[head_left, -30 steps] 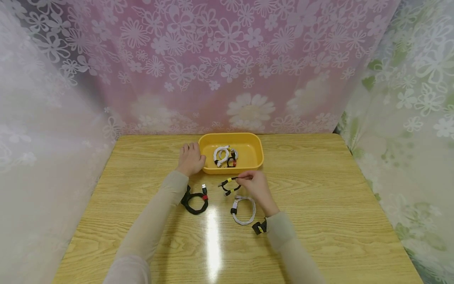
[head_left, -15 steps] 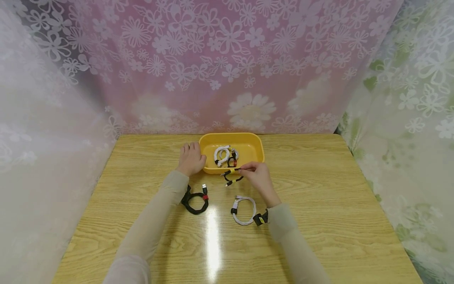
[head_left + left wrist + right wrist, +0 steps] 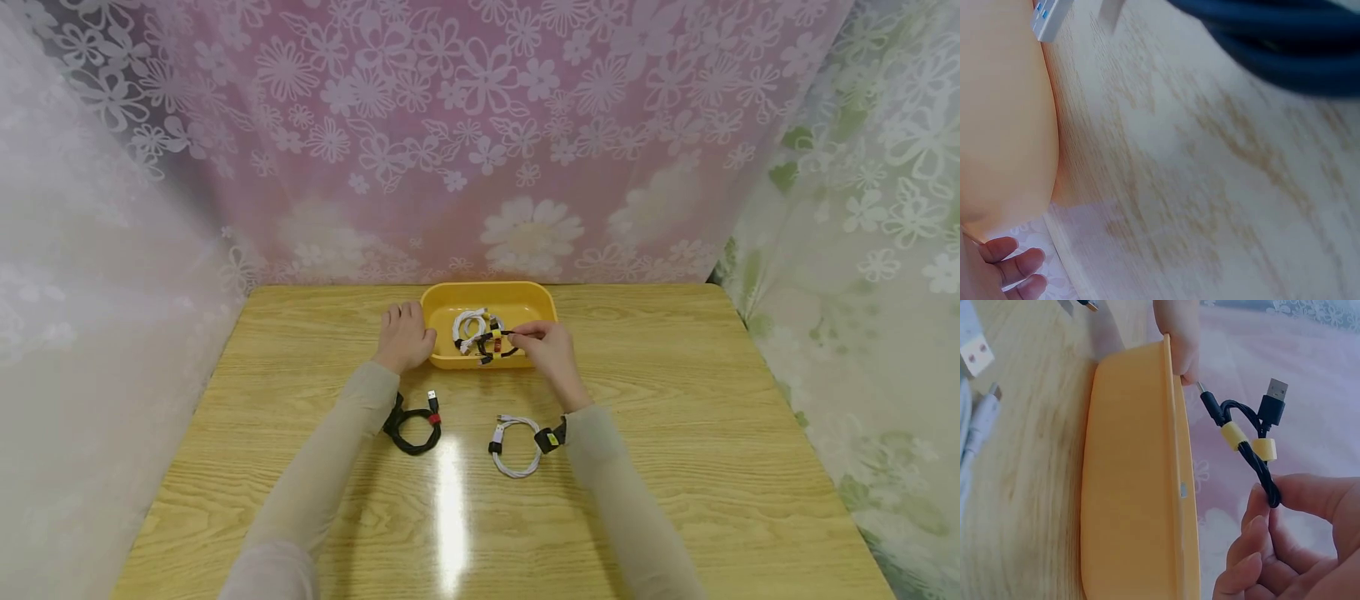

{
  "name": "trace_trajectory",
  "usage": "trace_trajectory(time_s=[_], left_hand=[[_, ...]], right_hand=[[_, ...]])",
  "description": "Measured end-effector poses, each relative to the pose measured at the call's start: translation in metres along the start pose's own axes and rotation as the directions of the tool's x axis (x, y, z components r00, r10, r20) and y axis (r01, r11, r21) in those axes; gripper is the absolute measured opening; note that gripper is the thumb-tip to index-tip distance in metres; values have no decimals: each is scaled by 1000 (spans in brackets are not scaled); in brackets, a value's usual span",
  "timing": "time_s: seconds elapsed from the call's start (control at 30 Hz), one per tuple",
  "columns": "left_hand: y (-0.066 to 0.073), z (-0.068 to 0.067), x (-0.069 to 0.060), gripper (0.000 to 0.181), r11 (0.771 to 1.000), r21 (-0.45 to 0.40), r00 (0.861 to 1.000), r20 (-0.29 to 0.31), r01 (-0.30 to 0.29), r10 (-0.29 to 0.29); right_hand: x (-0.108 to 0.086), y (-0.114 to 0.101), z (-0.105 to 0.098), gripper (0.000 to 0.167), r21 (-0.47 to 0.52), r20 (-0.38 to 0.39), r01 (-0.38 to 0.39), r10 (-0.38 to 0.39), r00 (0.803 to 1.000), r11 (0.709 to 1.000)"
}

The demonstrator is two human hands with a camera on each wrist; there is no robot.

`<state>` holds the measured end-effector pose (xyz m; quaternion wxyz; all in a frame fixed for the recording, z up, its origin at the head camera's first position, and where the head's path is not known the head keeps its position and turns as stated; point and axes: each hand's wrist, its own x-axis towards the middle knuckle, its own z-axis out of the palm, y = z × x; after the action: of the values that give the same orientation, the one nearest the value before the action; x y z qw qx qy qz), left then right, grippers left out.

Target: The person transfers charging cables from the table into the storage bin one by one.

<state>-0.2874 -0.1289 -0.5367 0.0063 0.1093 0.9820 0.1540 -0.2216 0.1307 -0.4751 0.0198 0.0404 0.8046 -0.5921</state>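
My right hand (image 3: pixel 550 350) pinches a small coiled black USB cable (image 3: pixel 1254 450) with yellow bands between thumb and fingertips, above the near side of a yellow bin (image 3: pixel 525 290). Its plugs point away from the hand in the right wrist view. My left hand (image 3: pixel 403 337) grips the bin's left rim, the thumb over the edge; its fingertips (image 3: pixel 1027 262) show in the left wrist view. Inside the bin lie a coiled white cable (image 3: pixel 460 327) and a small black cable with a red band (image 3: pixel 498 343), partly hidden by the held cable.
A coiled black USB cable (image 3: pixel 412 448) with a red band lies on the wooden table (image 3: pixel 315 500) near the left forearm. A coiled white cable (image 3: pixel 516 473) with a black band lies by the right wrist, which wears a black strap (image 3: pixel 547 440). Floral curtains (image 3: pixel 525 150) enclose the table.
My right hand has moved forward, carrying the black cable with yellow bands from in front of the bin to over its near part. The left hand has stayed at the bin's left side.
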Motion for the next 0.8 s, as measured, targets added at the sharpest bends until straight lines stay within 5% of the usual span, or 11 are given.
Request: trace_trajectory(time_s=[0.8], left_hand=[[2, -4, -1, 27, 1000, 9, 1000, 18, 12, -12]], right_hand=[[45, 2, 10, 22, 62, -72, -125, 130, 989, 990]])
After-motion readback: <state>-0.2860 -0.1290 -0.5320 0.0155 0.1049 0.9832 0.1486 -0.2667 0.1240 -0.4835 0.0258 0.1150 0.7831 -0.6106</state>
